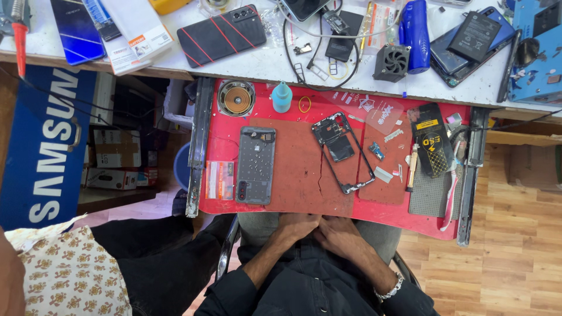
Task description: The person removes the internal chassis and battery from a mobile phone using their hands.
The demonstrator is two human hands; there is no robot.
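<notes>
- The left hand and the right hand lie together in the person's lap. They touch each other and hold nothing.
- Both hands sit just under the near edge of the red tray, which sticks out from the white table.
- The nearest things are on the brown mat on that tray: a grey phone back and a black phone frame.
- The grey phone back lies flat on the left part of the mat. It is a long grey shape with round corners and small dark bits at the top and bottom.
- It looks thin and light, and stiff but easy to bend or crack. I think it is best held by its two long edges.
- The black phone frame lies tilted on the mat, to the right of the grey back. It is mostly an empty ring with a dark part at the top.
- The frame looks very thin and fragile. I would lift it by the thick top end, not the skinny sides.
- Small loose parts lie just beside the frame. They look tiny and easy to lose.
- A little blue bottle and a round coil stand at the far edge of the tray.
- Another person in a flowered cloth is at the left.
</notes>
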